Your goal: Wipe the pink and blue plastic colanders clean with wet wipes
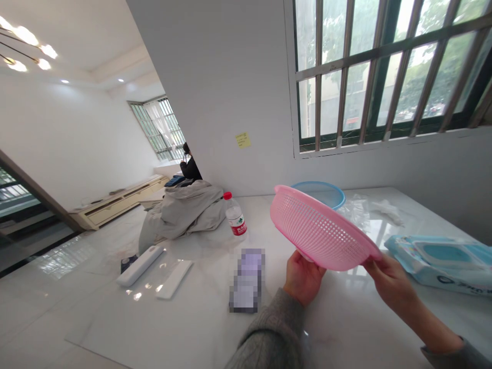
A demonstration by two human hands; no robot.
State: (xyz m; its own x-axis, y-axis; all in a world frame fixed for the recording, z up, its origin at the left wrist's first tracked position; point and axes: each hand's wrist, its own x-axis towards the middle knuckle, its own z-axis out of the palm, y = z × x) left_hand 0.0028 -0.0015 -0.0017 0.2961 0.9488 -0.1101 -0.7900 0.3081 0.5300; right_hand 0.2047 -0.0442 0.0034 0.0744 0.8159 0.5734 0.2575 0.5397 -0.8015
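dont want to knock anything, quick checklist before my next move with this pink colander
1. Both hands on the pink plastic colander: ok, left hand under it, right hand at the rim.
2. Colander lifted off the tabletop: ok, held tilted in the air.
3. Water bottle out of the way: ok, upright and apart to the left.
4. Gap to the blue basket: cannot tell, the colander overlaps it in view.
5. Room on the right: not ok, the wipes pack lies close to the right hand.
6. Colander's inside clean: cannot tell, it faces away.
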